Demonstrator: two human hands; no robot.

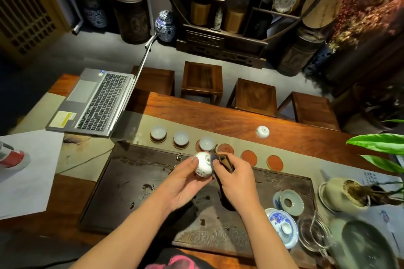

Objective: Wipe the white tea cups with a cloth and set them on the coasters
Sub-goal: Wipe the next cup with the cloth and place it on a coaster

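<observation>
three white cups [181,137] already sit upright on coasters just beyond the dark tea tray's [122,181] far edge. over the tray, the left hand [185,183] has its fingers wrapped round the fourth cup [202,166], tipped on its side; the right hand [235,179] pinches the brown cloth [220,160] against its mouth. best to turn the cup slowly, working cloth round rim and inside, grip firm since glaze is likely slippery. three bare coasters [249,157] wait further right; one cup [262,131] stands apart on the tabletop [218,116].
</observation>
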